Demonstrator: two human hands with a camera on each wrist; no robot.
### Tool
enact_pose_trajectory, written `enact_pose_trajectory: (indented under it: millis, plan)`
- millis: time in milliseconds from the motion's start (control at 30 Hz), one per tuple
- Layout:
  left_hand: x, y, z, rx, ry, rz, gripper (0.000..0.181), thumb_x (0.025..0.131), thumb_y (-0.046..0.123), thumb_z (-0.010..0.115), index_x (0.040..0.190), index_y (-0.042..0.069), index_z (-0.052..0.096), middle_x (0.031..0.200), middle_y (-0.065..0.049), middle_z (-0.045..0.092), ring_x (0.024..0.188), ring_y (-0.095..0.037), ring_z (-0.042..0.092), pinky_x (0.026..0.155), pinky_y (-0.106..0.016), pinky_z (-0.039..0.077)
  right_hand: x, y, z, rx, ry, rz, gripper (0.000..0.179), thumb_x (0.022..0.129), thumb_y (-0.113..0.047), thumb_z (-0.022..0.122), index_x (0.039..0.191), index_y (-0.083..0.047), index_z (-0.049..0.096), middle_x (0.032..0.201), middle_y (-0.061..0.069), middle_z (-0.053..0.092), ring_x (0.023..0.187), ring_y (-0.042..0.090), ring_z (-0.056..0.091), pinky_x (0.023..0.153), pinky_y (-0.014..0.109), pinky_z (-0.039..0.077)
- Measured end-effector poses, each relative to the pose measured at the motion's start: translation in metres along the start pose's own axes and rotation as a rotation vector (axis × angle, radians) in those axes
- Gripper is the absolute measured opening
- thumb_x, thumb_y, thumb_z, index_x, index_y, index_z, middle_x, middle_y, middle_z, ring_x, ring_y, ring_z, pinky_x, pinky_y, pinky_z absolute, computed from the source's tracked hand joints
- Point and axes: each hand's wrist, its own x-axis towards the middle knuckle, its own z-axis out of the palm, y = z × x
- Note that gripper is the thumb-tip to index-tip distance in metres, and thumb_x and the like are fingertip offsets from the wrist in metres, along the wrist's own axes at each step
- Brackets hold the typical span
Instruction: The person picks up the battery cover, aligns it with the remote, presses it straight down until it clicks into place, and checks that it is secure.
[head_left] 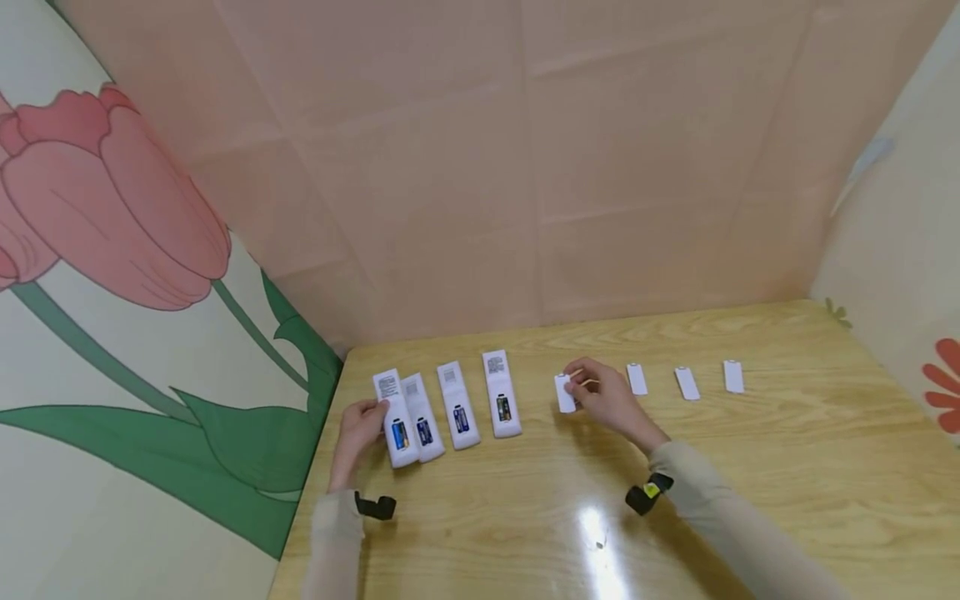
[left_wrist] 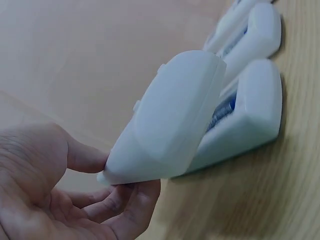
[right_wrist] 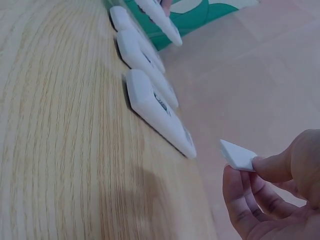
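My left hand [head_left: 362, 429] grips a white remote control [head_left: 395, 421] by its side edge, thumb on one face and fingers beneath. This remote is lifted off the table and tilted, as the left wrist view shows. Its battery bay is uncovered, with batteries inside. Between thumb and fingers, my right hand [head_left: 603, 396] pinches a small white battery cover [head_left: 563, 393] above the table. In the right wrist view the same cover [right_wrist: 239, 156] is seen nearly edge-on. Nearest to the lifted remote lies a second remote [head_left: 423, 421], also with its batteries showing.
Two more uncovered remotes lie to the right, one at mid-left [head_left: 458, 406] and one farther right [head_left: 501, 396]. Three loose battery covers, left [head_left: 636, 379], middle [head_left: 686, 383] and right [head_left: 733, 377], lie on the wooden table [head_left: 495, 525]. A pink-draped wall [head_left: 450, 208] rises behind.
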Motion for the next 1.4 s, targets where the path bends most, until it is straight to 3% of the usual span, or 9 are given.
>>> enact_pose_trajectory:
  millis: [367, 533, 667, 933, 1100, 1300, 1400]
  plan:
    - [-0.006, 0.006, 0.014, -0.047, 0.026, 0.067, 0.049, 0.111, 0.023, 0.056, 0.145, -0.013, 0.053, 0.138, -0.036, 0.064, 0.110, -0.033, 0.071, 0.079, -0.032, 0.062, -0.005, -0.010, 0.002, 0.030, 0.012, -0.026, 0.020, 0.102, -0.002, 0.069, 0.122, 0.002, 0.067, 0.101, 0.022, 0.071, 0.077, 0.022, 0.071, 0.069, 0.043, 0.066]
    - [-0.007, 0.009, 0.019, -0.074, 0.033, 0.040, 0.049, 0.110, 0.025, 0.058, 0.147, -0.007, 0.055, 0.139, -0.032, 0.065, 0.105, -0.028, 0.070, 0.076, -0.030, 0.060, -0.005, -0.013, 0.005, 0.045, 0.018, -0.026, 0.020, 0.102, -0.001, 0.070, 0.121, 0.001, 0.067, 0.102, 0.021, 0.072, 0.076, 0.019, 0.071, 0.071, 0.048, 0.066]
    - [-0.007, 0.011, 0.026, -0.121, 0.039, 0.025, 0.047, 0.109, 0.025, 0.060, 0.145, -0.004, 0.058, 0.137, -0.029, 0.067, 0.093, -0.019, 0.068, 0.074, -0.029, 0.057, -0.004, -0.015, 0.007, 0.062, 0.026, -0.030, 0.021, 0.101, -0.001, 0.071, 0.121, 0.000, 0.069, 0.104, 0.020, 0.071, 0.077, 0.021, 0.071, 0.072, 0.050, 0.066]
    - [-0.008, 0.011, 0.040, -0.188, 0.033, 0.035, 0.042, 0.107, 0.024, 0.063, 0.139, -0.004, 0.062, 0.126, -0.025, 0.072, 0.078, -0.013, 0.064, 0.071, -0.031, 0.056, -0.009, -0.020, 0.008, 0.080, 0.020, -0.025, 0.022, 0.101, -0.001, 0.071, 0.122, 0.001, 0.069, 0.104, 0.021, 0.071, 0.080, 0.024, 0.072, 0.073, 0.048, 0.066]
    - [-0.011, 0.011, 0.047, -0.202, 0.035, 0.074, 0.042, 0.108, 0.023, 0.062, 0.138, -0.007, 0.062, 0.124, -0.026, 0.073, 0.081, -0.013, 0.066, 0.065, -0.025, 0.055, -0.010, -0.023, 0.010, 0.105, 0.003, -0.016, 0.022, 0.101, 0.000, 0.070, 0.123, 0.002, 0.068, 0.106, 0.022, 0.070, 0.081, 0.024, 0.072, 0.075, 0.051, 0.066]
    - [-0.013, 0.010, 0.054, -0.200, 0.042, 0.084, 0.045, 0.109, 0.024, 0.061, 0.142, -0.006, 0.059, 0.131, -0.029, 0.070, 0.087, -0.015, 0.068, 0.067, -0.023, 0.056, -0.011, -0.028, 0.013, 0.108, 0.001, -0.040, 0.022, 0.101, -0.001, 0.070, 0.123, 0.003, 0.068, 0.107, 0.023, 0.071, 0.080, 0.021, 0.072, 0.070, 0.037, 0.066]
    - [-0.015, 0.011, 0.058, -0.204, 0.043, 0.107, 0.044, 0.108, 0.023, 0.062, 0.140, -0.008, 0.060, 0.129, -0.031, 0.070, 0.082, -0.013, 0.068, 0.066, -0.023, 0.056, -0.012, -0.030, 0.014, 0.120, -0.002, -0.046, 0.022, 0.101, -0.001, 0.070, 0.122, 0.004, 0.068, 0.107, 0.024, 0.071, 0.081, 0.022, 0.072, 0.070, 0.038, 0.066]
